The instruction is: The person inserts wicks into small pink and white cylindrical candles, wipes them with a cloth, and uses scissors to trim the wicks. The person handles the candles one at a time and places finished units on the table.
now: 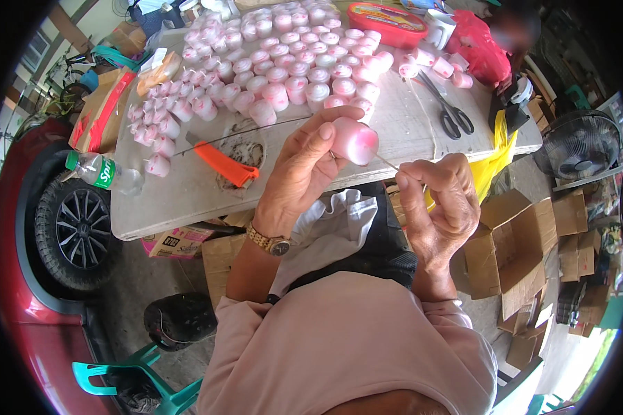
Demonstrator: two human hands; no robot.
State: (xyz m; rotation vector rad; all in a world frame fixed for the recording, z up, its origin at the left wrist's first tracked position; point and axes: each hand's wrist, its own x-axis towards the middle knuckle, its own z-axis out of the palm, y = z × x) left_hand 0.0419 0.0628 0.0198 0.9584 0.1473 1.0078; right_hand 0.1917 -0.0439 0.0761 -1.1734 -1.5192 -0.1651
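My left hand (299, 162), with a gold watch on its wrist, holds a pink and white candle (355, 142) tilted over the table's near edge. Its fingers and thumb curl round the candle's side. From the candle's end facing right runs a thin wick (386, 163). My right hand (444, 200) pinches that wick between thumb and fingertips. Beyond my hands stand many similar pink and white candles (275, 95) in tight rows on the white table (166, 207). Left of my left hand lies an orange-handled knife (227, 164).
Black-handled scissors (455, 121) lie at right on the table, near several tipped candles (443, 67). A red tub (386, 26), a white mug (439, 29) and a red plastic bag (479, 45) stand behind. A plastic bottle (104, 171) is at left; an open carton (509, 242) sits lower right.
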